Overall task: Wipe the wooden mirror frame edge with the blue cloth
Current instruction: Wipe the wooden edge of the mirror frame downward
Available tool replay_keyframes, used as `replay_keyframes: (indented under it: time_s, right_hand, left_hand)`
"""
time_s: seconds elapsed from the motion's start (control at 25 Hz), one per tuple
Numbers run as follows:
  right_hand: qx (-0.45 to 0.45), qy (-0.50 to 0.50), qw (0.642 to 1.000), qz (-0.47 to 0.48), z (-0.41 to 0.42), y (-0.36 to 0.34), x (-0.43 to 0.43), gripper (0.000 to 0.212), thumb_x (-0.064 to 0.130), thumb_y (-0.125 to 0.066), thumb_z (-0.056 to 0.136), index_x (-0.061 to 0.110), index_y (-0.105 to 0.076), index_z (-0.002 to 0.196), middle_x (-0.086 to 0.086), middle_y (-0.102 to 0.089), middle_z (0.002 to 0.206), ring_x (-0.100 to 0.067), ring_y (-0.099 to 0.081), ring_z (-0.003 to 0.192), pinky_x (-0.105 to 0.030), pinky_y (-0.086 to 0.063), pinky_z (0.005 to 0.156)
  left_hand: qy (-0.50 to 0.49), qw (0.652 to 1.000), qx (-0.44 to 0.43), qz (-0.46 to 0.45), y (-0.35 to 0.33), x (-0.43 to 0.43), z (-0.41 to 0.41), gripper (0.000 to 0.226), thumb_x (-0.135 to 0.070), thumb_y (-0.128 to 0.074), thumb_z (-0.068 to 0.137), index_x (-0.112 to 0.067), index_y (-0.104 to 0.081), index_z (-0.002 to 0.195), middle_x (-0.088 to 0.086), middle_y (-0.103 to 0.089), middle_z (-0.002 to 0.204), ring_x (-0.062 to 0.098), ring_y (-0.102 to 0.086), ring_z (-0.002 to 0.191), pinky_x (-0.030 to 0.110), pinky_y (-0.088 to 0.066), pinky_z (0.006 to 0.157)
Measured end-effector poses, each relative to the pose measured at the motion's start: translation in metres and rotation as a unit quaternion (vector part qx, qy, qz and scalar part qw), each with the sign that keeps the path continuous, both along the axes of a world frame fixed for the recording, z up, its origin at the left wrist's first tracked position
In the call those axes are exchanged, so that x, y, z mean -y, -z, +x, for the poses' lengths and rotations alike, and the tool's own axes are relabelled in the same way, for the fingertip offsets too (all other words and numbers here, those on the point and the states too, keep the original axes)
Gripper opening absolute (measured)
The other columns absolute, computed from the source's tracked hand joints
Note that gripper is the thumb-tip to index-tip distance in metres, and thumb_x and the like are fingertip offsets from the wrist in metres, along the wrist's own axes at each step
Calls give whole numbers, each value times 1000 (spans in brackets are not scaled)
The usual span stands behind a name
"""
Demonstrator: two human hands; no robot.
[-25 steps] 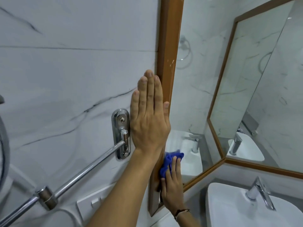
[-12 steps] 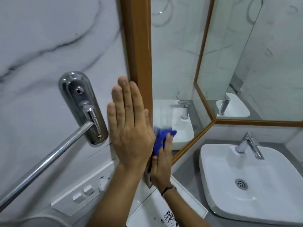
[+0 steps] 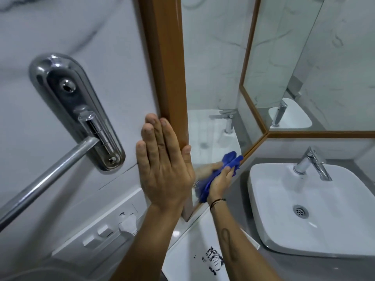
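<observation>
The wooden mirror frame (image 3: 166, 63) runs vertically up the middle, with its lower edge slanting from the bottom corner up to the right. My left hand (image 3: 164, 165) lies flat with fingers together against the frame's outer side and the marble wall. My right hand (image 3: 220, 182) holds the bunched blue cloth (image 3: 229, 163) against the frame's lower edge, close to the bottom corner. The cloth's reflection shows in the mirror glass just beside it.
A chrome towel bar with its wall bracket (image 3: 75, 110) sticks out at the left. A white switch plate (image 3: 101, 230) sits below it. A white basin (image 3: 316, 209) with a chrome tap (image 3: 312, 163) stands at the right on a grey counter.
The view has tilted down and moved closer. My right hand with the cloth has slid right from the vertical edge onto the frame's lower edge. My left hand stays flat on the frame.
</observation>
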State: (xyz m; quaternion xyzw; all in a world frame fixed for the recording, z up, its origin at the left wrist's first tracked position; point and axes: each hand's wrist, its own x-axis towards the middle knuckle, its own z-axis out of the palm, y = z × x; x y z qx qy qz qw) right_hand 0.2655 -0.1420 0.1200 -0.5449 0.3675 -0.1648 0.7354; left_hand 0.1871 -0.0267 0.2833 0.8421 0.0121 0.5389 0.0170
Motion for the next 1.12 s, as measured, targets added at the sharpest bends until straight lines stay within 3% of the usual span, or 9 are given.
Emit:
replay_keyframes:
  time_s: [0.16,0.28,0.36,0.56,0.68,0.8,0.92,1.0,1.12]
  right_hand:
    - [107,-101,988,44,-63,28,-62,56,47,-35,119,34,-26,172,-9,-56,165,-33,-61,146,-54,-47,126]
    - [23,-39,999,-16,-8,8,-7,51,35,-33,122,20,-32,171,-19,-57,161,-40,-61,143,-52,-48,124]
    - [44,-17,998,45,11,1,10,49,32,-33,122,16,-36,169,-20,-63,151,-44,-63,139,-49,-52,119]
    - [121,-94,988,16,-57,42,-62,54,44,-35,120,35,-24,173,-20,-59,158,-44,-63,140,-62,-50,122]
    - [41,-37,997,-51,2,19,-5,50,36,-34,122,23,-34,170,-21,-63,150,-42,-66,131,-52,-53,116]
    - [50,-12,999,16,17,15,13,50,38,-34,121,19,-38,168,-18,-67,140,-43,-67,131,-47,-54,109]
    - [204,-55,977,39,-32,39,-43,58,45,-36,118,36,-26,174,2,-49,173,-25,-51,157,-46,-41,128]
    - [257,-93,962,-21,-59,51,-66,66,51,-37,113,46,-13,175,21,-23,183,-9,-29,169,-38,-24,138]
    - [281,-174,904,-272,-71,50,-63,74,64,-32,114,42,1,176,13,-2,188,-19,-8,175,-38,-13,140]
  left_hand:
    - [-5,1000,10,-13,6,1,-1,81,-41,-31,120,-3,15,175,12,29,182,23,24,170,40,12,140]
    - [0,1000,3,-6,5,0,-3,83,-41,-34,121,-3,14,176,12,29,182,23,24,171,40,12,140]
    - [12,1000,1,-5,5,1,-5,83,-40,-35,120,-2,14,175,12,29,182,23,24,171,40,12,140]
    - [2,1000,6,1,10,0,-3,81,-40,-32,121,-2,14,176,13,28,183,23,23,171,40,12,140]
    - [15,1000,0,-6,10,0,-3,82,-39,-35,120,-2,13,176,13,26,183,24,21,172,40,11,140]
    - [21,1000,-7,0,12,-1,-6,81,-40,-33,120,-1,11,176,14,24,184,25,20,172,40,10,141]
    - [31,999,-17,14,13,-4,-10,83,-38,-36,118,0,9,176,17,21,185,27,17,173,41,9,141]
    - [43,999,-22,9,10,-6,-15,82,-33,-37,117,0,6,177,16,16,186,28,12,174,41,7,141]
    - [58,997,-12,46,-4,-17,-20,77,-18,-45,112,2,-10,178,19,0,187,30,2,175,44,1,142]
